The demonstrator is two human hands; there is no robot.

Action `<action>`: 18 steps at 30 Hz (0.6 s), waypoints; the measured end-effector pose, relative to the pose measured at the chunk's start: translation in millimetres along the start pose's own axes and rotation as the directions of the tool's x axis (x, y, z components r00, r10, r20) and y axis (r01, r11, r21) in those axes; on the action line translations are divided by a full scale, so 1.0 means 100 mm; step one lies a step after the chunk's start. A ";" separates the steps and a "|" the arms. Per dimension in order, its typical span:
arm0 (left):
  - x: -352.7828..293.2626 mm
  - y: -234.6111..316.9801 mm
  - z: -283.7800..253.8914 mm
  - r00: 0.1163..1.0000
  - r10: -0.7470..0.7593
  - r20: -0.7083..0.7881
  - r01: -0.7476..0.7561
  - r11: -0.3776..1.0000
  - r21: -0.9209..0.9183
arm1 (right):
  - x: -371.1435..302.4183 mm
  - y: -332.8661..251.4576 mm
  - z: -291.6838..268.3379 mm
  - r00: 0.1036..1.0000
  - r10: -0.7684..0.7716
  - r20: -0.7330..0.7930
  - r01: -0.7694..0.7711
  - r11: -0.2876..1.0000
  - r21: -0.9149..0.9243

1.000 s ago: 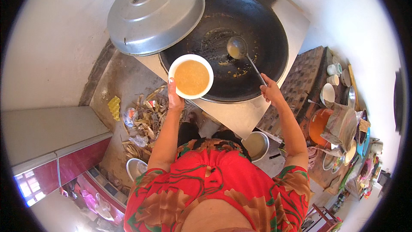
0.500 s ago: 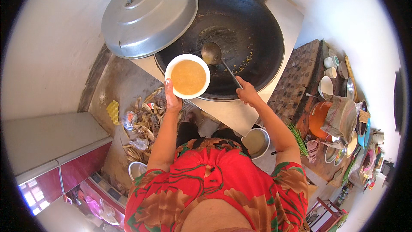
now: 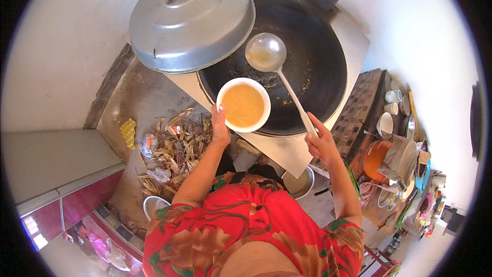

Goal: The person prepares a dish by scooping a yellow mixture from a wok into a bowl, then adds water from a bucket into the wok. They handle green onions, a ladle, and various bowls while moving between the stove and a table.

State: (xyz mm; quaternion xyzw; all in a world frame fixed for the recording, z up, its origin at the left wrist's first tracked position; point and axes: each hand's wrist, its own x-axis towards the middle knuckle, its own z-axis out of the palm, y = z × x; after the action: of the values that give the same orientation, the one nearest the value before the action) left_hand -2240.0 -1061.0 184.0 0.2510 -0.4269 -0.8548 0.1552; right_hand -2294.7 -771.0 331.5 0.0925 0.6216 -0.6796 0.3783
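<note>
A black wok (image 3: 312,56) sits partly behind a domed metal lid (image 3: 189,25); over it, a ladle (image 3: 266,53), right hand (image 3: 321,143) curled tightly round its handle; near its rim, a white bowl (image 3: 265,115) of orange liquid, gripped by the left hand (image 3: 220,127), fingers mostly hidden.

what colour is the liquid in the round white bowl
The liquid is orange-yellow; it shows best in the head view.

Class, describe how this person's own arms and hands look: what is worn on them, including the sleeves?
The left hand and right hand are ungloved, with no watch or bracelet to be seen. The forearms are uncovered. Short, loose sleeves end near the elbows, patterned in red, brown and green.
</note>
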 end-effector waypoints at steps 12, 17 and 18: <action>0.02 0.03 -0.03 0.998 -0.052 0.033 0.052 0.999 -0.004 | -0.45 0.55 -0.10 0.905 -0.422 -0.048 0.322 0.756 -0.570; 0.04 -0.02 -0.11 0.998 -0.041 0.045 0.043 0.999 -0.032 | 0.14 0.30 -0.17 0.942 -0.276 -0.192 0.179 0.895 -0.408; 0.03 -0.03 -0.10 0.998 -0.042 0.035 0.044 0.998 -0.041 | 0.32 0.35 -0.23 0.926 -0.313 -0.211 0.190 0.869 -0.457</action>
State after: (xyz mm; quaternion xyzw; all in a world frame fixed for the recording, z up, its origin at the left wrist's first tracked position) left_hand -2237.4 -1067.2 175.6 0.2420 -0.4061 -0.8709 0.1345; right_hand -2302.9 -760.2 280.2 0.0190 0.8091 -0.5502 0.2056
